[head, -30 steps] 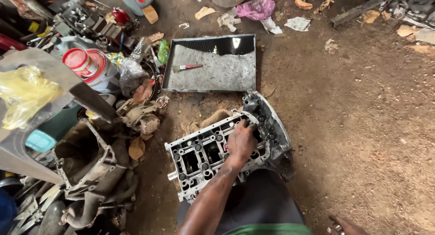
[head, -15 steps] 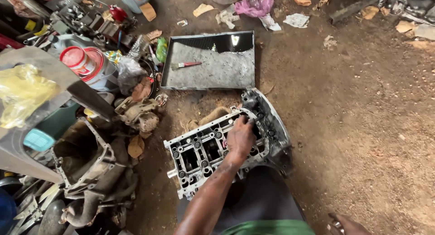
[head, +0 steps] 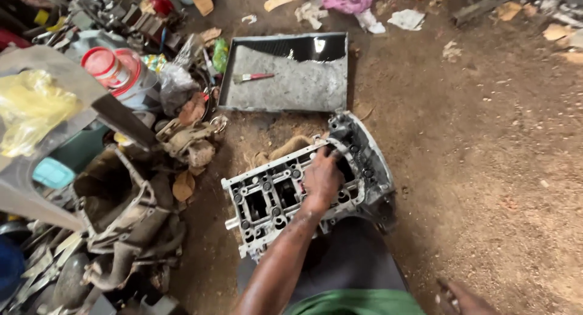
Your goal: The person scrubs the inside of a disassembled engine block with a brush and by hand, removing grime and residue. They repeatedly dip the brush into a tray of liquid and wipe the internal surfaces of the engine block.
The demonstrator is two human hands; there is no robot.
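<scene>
A grey aluminium engine block (head: 267, 199) lies on the dirt floor in front of my dark-trousered lap, open side up, with a dark housing (head: 364, 157) at its far right end. My left hand (head: 322, 180) rests on top of the block near that end. Its fingers curl down into one of the openings and grip the casting. A brown shape at the bottom right edge (head: 458, 297) may be my right hand; too little of it shows to tell.
A shallow metal tray (head: 303, 87) with dark liquid and a red-handled brush (head: 252, 78) lies beyond the block. To the left is a heap of metal parts and casings (head: 121, 212), a red-lidded container (head: 109, 66) and a yellow bag (head: 27, 108). Bare dirt floor (head: 486, 169) lies to the right.
My left hand has shifted slightly along the block toward its far right end and its fingers reach deeper. The block and tray have not moved.
</scene>
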